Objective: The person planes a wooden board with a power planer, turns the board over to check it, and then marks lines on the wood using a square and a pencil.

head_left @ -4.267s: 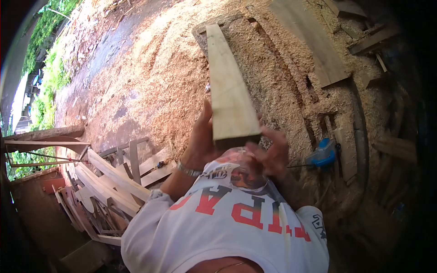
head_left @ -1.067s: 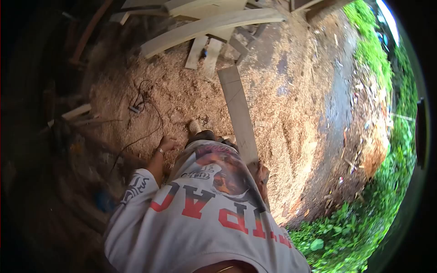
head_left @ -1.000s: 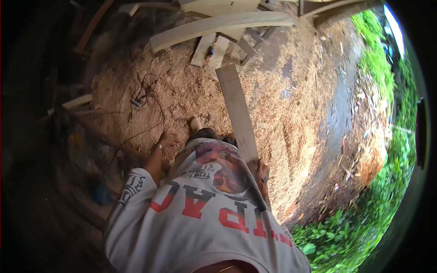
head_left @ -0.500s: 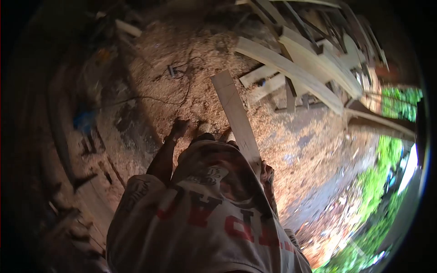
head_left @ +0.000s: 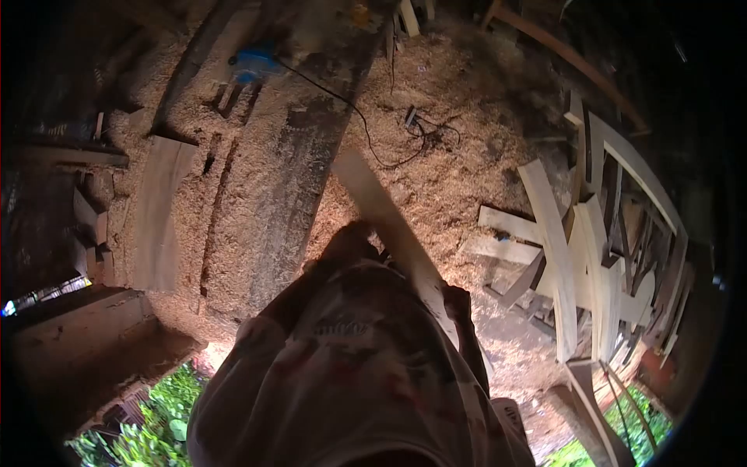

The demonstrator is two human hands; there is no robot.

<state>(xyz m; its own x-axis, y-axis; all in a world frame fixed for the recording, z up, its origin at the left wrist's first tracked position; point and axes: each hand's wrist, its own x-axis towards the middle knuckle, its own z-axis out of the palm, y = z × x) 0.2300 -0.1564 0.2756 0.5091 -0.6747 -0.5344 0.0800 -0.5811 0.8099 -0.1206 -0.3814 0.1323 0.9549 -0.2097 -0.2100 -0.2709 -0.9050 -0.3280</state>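
Board (head_left: 397, 229) in the head view: it slants forward from the person's right side, the near part beside the white shirt (head_left: 342, 350) and the far end above the wood shavings (head_left: 436, 179). The right hand (head_left: 457, 302) is closed round its edge. The left arm (head_left: 289, 303) runs into shadow; I cannot tell if that hand is open or touches anything, but it looks apart from the right. Holding or carrying the board seems the step in hand. Moving it calls for a firm right grip, with the far end kept off the black cord (head_left: 362, 117) and the curved timbers (head_left: 548, 257)
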